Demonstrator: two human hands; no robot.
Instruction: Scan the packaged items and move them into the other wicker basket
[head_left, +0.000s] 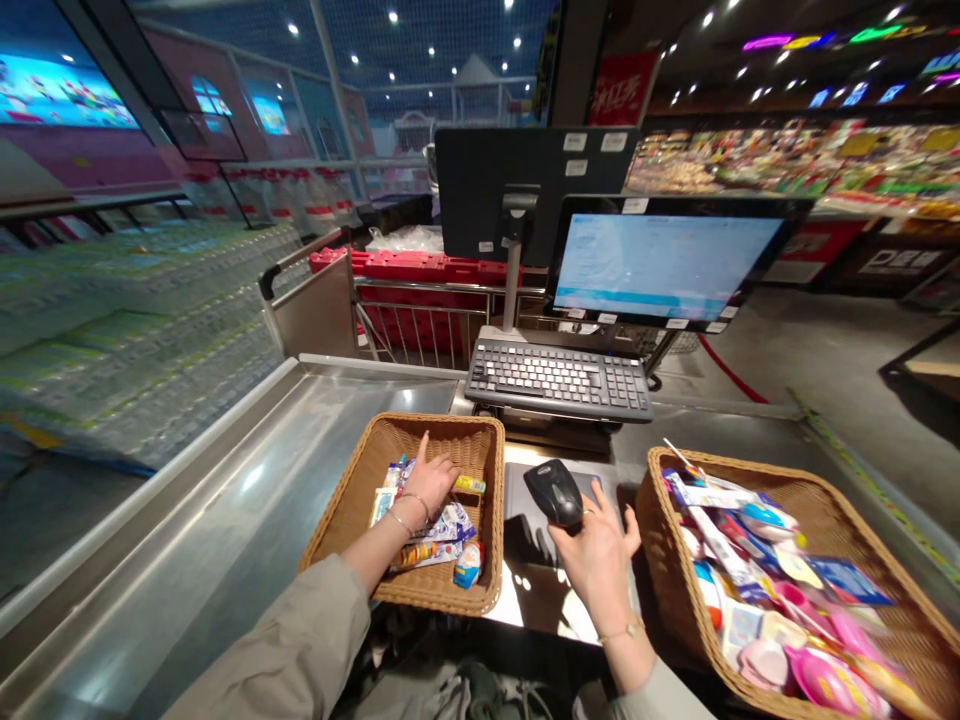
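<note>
My left hand reaches into the left wicker basket and rests palm down on the packaged snacks inside; its fingers curl over the packets, and I cannot make out whether they grip one. My right hand holds a black handheld barcode scanner above the dark scanner pad between the two baskets. The fingers wrap the scanner's handle from below.
A second wicker basket at the right is piled with several colourful packaged goods. Behind the baskets stand a keyboard and a checkout screen. The steel counter stretches left, with a red cart behind it.
</note>
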